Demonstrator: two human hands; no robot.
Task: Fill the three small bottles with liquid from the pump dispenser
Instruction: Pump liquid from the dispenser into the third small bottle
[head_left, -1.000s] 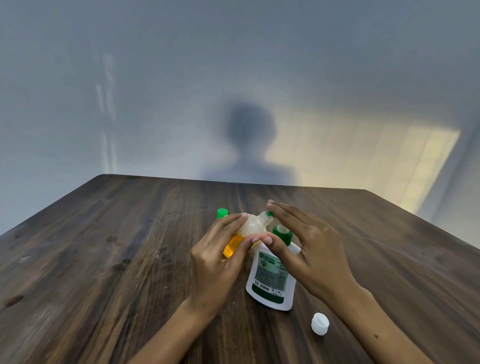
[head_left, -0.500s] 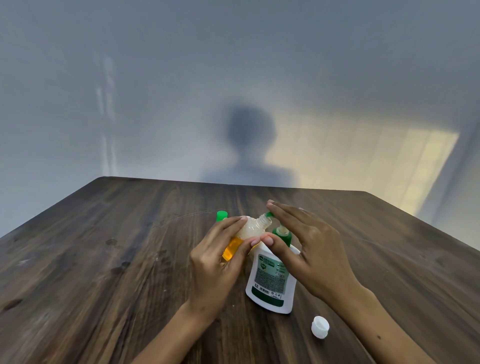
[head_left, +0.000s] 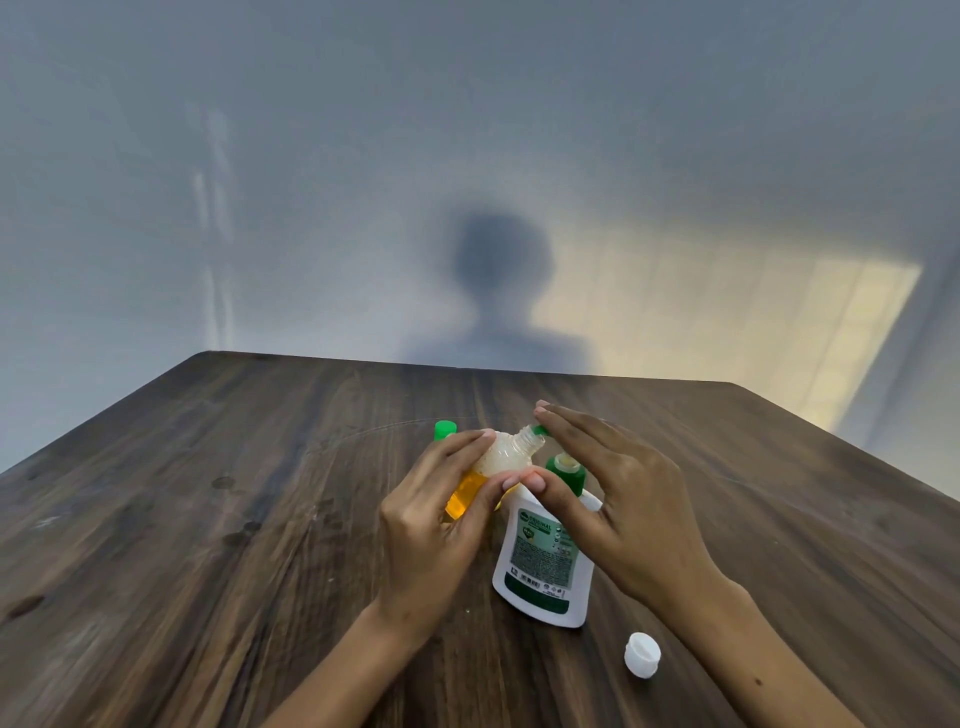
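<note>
My left hand (head_left: 431, 525) grips a small clear bottle (head_left: 498, 460) holding orange liquid, tilted so that its open threaded neck points right at the green nozzle tip (head_left: 540, 429) of the pump. The white pump dispenser (head_left: 545, 561) with a green label stands on the table, and its green pump collar (head_left: 563, 470) shows between my hands. My right hand (head_left: 623, 499) lies over the pump head with straight fingers, the thumb touching by the small bottle. Behind my left hand, the green cap of another small bottle (head_left: 445, 429) shows; the rest of it is hidden.
A loose white cap (head_left: 642, 653) lies on the dark wooden table (head_left: 208, 519) near my right forearm. The table's far edge meets a grey wall that carries a person's shadow.
</note>
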